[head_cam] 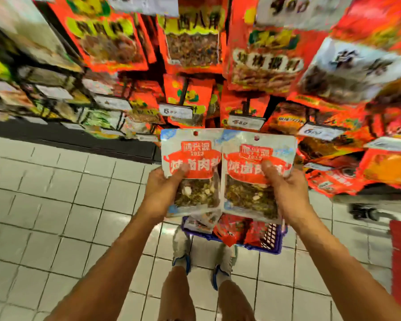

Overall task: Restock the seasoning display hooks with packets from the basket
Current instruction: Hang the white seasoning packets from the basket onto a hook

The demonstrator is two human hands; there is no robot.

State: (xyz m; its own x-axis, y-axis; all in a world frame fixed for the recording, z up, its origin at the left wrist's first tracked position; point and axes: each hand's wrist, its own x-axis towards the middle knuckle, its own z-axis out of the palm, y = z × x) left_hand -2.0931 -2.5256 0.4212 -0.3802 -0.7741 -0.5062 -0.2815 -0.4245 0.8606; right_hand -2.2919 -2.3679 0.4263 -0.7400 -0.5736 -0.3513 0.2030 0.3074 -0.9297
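While both packets are held side by side at chest level, the left hand (164,188) pinches the left seasoning packet (191,170) with thumb on its face, and the right hand (285,188) pinches the right seasoning packet (255,174) likewise; their inner edges overlap slightly. Below them sits the purple basket (273,244) on the tiled floor (56,205), just ahead of the shoes (182,251). Crowded display hooks (245,105) hang close above, packets' top edges just beneath price tags (176,111).

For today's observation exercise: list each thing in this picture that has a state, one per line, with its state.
Left hand: grip on the left packet.
Right hand: grip on the right packet.
Left packet: sealed, upright, off the hooks.
Right packet: sealed, upright, overlapping the left packet.
Basket: on the floor, holding packets.
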